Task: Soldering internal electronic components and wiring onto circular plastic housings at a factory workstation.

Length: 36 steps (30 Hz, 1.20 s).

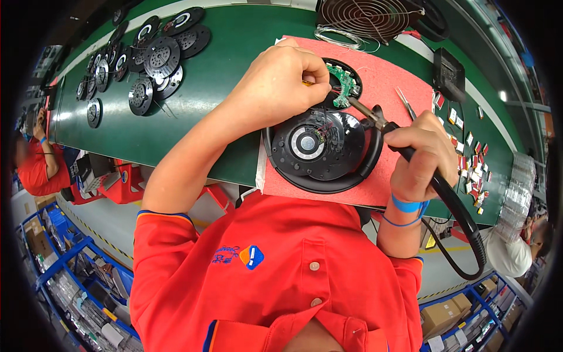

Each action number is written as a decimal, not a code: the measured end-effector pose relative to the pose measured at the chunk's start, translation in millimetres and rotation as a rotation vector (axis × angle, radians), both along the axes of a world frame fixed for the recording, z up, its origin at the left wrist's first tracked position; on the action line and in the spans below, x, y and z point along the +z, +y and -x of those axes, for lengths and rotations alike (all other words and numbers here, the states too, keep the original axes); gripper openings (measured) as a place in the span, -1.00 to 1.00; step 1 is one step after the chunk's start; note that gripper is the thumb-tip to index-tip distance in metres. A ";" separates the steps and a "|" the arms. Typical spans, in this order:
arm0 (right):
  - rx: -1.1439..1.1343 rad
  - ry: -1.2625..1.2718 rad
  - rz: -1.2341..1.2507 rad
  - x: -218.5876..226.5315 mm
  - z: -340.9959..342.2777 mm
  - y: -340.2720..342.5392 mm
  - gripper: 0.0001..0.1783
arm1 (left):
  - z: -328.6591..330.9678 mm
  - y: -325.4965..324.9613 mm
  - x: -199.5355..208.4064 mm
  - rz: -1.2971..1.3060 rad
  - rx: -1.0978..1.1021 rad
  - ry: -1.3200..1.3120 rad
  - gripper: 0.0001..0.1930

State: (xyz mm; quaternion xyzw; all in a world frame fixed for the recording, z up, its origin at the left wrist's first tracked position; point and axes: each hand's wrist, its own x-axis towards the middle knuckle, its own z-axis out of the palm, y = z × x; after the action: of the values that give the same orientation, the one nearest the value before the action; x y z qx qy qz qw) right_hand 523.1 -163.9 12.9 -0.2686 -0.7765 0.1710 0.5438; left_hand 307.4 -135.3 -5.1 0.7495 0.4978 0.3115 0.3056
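Note:
A pair of black headphones (375,158) lies on a pink mat (413,70), its headband curving toward me. On the far ear cup a green circuit board (341,101) is exposed. My left hand (287,79) rests at that cup's left edge, fingers pinched together; a bit of yellow shows by them, but what they hold is hidden. In my right hand (427,154) is a soldering iron (375,118), its tip at the board's near right edge. Closer to me sit black round speaker plates (308,144) with thin wires. Metal tweezers (404,102) point away beside my right hand; whether it touches them is unclear.
Several black speaker plates (161,57) are spread over the green table (217,70) at left. A fan with a wire guard (366,17) and coiled solder wire (340,38) stand at the back. At right are a black box (449,75) and small red-and-white parts (474,170).

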 end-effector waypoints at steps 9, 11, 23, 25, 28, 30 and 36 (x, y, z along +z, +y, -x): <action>-0.070 -0.119 0.091 -1.7 9.3 -2.3 -0.61 | -2.7 0.4 -2.4 -0.051 0.037 -0.031 -0.93; -0.097 -0.109 0.105 -2.5 12.5 -3.3 -0.45 | -2.8 0.2 -2.8 -0.077 0.037 -0.027 -0.93; -0.089 -0.092 0.111 -3.9 12.0 -1.6 -0.48 | -1.8 -1.1 -2.2 -0.062 0.024 0.041 -0.92; -0.038 -0.139 0.117 -2.0 6.5 0.3 -0.76 | -1.9 -1.6 -2.8 -0.077 0.029 0.038 -0.93; -0.039 -0.130 0.105 -2.1 7.1 0.3 -0.76 | -2.3 -1.9 -2.9 -0.094 0.034 0.036 -0.93; -0.041 -0.132 0.107 -1.7 7.0 -0.1 -0.75 | -2.6 -2.0 -2.8 -0.097 0.035 0.036 -0.93; -0.041 -0.069 0.070 -5.9 3.4 0.3 -0.68 | -2.4 -2.2 -3.9 -0.104 0.042 0.050 -0.94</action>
State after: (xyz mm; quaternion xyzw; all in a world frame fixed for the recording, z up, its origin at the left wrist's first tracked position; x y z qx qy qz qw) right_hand 519.7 -163.6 7.0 -0.3092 -0.7825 0.1776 0.5104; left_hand 309.7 -137.5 -9.0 0.7612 0.5042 0.3245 0.2472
